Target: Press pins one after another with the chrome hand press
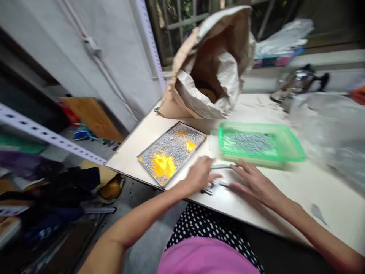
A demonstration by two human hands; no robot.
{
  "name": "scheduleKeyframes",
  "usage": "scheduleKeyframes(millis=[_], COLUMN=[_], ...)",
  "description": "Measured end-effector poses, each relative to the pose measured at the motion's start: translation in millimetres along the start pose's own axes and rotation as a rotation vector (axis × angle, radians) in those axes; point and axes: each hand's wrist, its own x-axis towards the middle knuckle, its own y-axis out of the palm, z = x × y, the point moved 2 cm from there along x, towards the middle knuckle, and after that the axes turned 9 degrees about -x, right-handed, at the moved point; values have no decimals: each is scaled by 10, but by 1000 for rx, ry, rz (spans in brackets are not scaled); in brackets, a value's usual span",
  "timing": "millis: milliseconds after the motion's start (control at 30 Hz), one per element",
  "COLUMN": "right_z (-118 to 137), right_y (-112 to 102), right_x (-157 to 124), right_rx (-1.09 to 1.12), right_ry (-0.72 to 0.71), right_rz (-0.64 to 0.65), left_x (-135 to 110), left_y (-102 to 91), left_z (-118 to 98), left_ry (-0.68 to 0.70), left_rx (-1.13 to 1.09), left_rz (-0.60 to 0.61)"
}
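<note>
My left hand [199,176] rests on the white table [299,186] near its front edge, fingers curled over small dark metal pieces [209,188]. My right hand [251,180] lies beside it with fingers stretched flat, its fingertips touching a thin grey rod [222,166]. Motion blur hides whether either hand grips anything. Left of the hands sits a flat metal tray [171,152] of small grey parts with yellow patches. Just beyond the hands stands a green plastic tray [259,144] holding grey parts.
A large open brown paper sack [211,64] stands at the table's far side. A metal kettle [296,83] and clear plastic bags [333,129] are at the right. A perforated metal shelf [42,133] with clutter is on the left.
</note>
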Motion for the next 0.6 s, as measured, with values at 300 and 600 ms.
scheduleKeyframes(millis=[300,600], right_z=[639,593], right_y=[-46,-26], right_x=[214,71], right_rx=[-149,-36], right_ry=[138,188], right_rz=[388,416], left_x=[-346,-72], left_y=[-45,116], left_z=[100,233], left_ry=[-336,-588], left_rx=[174,-20], left_rz=[26,313])
